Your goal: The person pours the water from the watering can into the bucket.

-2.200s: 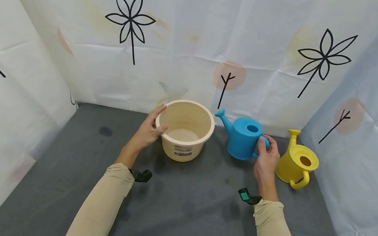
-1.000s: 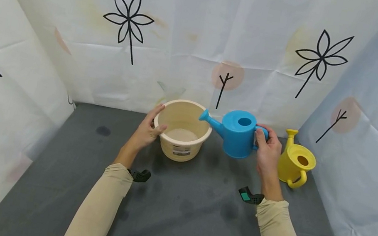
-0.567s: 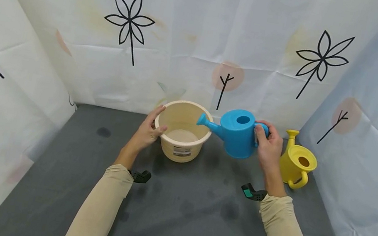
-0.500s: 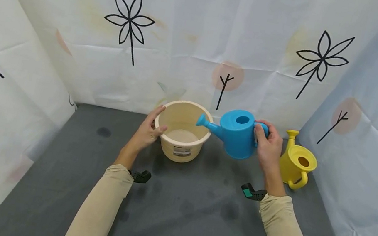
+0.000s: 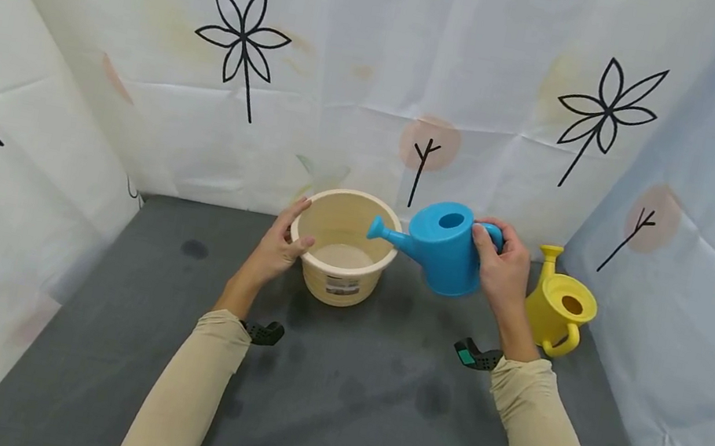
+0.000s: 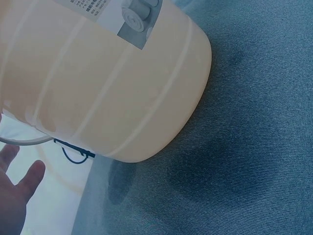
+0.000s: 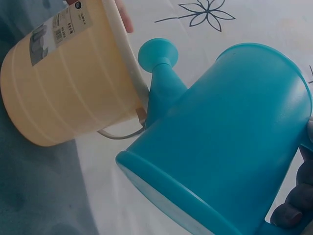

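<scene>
A cream plastic bucket (image 5: 340, 290) stands on the dark cloth in front of the back curtain, its label facing me. My left hand (image 5: 274, 248) holds its left rim, thumb lying over the edge. In the left wrist view the bucket's side (image 6: 112, 93) fills much of the picture. My right hand (image 5: 506, 269) grips the handle of a blue watering can (image 5: 449, 251), which is raised and tipped to the left. Its spout end overlaps the bucket's opening in the head view. The right wrist view shows the can's body (image 7: 220, 132) and curled fingers (image 7: 298, 200) at its handle.
A yellow watering can (image 5: 554, 309) stands on the dark cloth (image 5: 339, 411) just right of my right forearm. Pale curtains (image 5: 365, 57) with printed flowers close in the back and both sides. Dark damp-looking spots mark the cloth.
My right hand has lifted the blue watering can off the cloth, moved it left and tilted it, bringing the spout over the bucket. My left hand has stayed on the rim.
</scene>
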Demonstrator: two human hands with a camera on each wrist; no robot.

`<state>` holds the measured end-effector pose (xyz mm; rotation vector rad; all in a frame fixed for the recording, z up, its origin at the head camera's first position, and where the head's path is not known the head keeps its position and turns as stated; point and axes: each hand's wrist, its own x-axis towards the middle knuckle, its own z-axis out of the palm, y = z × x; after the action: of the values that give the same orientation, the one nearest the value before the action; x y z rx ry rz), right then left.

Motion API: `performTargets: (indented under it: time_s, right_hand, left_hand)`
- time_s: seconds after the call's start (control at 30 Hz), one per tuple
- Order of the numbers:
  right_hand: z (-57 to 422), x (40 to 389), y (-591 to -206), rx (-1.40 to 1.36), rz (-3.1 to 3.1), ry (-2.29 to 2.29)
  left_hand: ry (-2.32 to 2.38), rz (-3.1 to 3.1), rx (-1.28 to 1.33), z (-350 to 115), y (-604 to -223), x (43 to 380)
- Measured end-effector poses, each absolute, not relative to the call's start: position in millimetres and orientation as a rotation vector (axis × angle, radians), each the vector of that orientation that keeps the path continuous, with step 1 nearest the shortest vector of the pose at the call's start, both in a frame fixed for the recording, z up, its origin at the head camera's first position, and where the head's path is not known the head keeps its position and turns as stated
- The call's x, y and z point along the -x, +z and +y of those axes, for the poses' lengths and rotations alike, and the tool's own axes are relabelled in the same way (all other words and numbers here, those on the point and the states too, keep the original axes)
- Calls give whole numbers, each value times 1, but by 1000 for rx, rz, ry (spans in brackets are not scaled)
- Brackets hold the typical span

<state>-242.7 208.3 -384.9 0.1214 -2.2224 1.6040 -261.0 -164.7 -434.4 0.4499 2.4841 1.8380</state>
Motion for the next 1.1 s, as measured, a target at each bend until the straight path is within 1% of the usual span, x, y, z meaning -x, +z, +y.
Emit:
performTargets:
  time_s: [1.1]
  right_hand:
    - [207, 251, -367, -260, -2376, 1443]
  left_hand:
    - [1853, 2470, -438, -163, -436, 260]
